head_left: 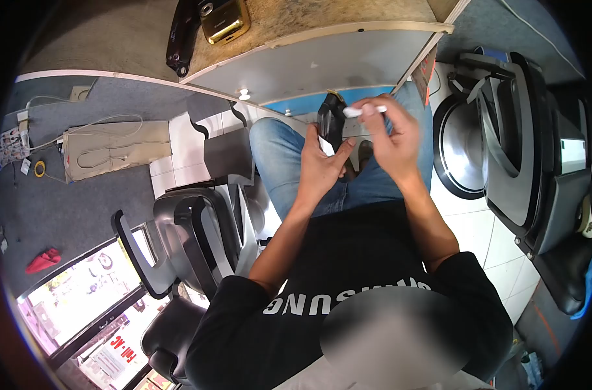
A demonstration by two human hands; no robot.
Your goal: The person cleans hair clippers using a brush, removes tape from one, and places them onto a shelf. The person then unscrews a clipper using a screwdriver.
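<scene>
My left hand [320, 166] is wrapped round a black hair clipper [332, 122], held upright over my lap with its gold-coloured head pointing toward the counter. A small white piece [325, 145] shows between the clipper and my left hand. Close to the clipper's head, my right hand [394, 135] pinches a thin white brush-like tool [367, 110], its pale tip beside the clipper. Whether the tip touches the clipper I cannot tell.
On the wooden counter [348, 14] lie a gold device [225, 21] and a black clipper-like item [181, 39]. Black salon chairs stand at left [192, 234] and right [513, 136]. A flattened cardboard piece [117, 151] with a cable lies at the left.
</scene>
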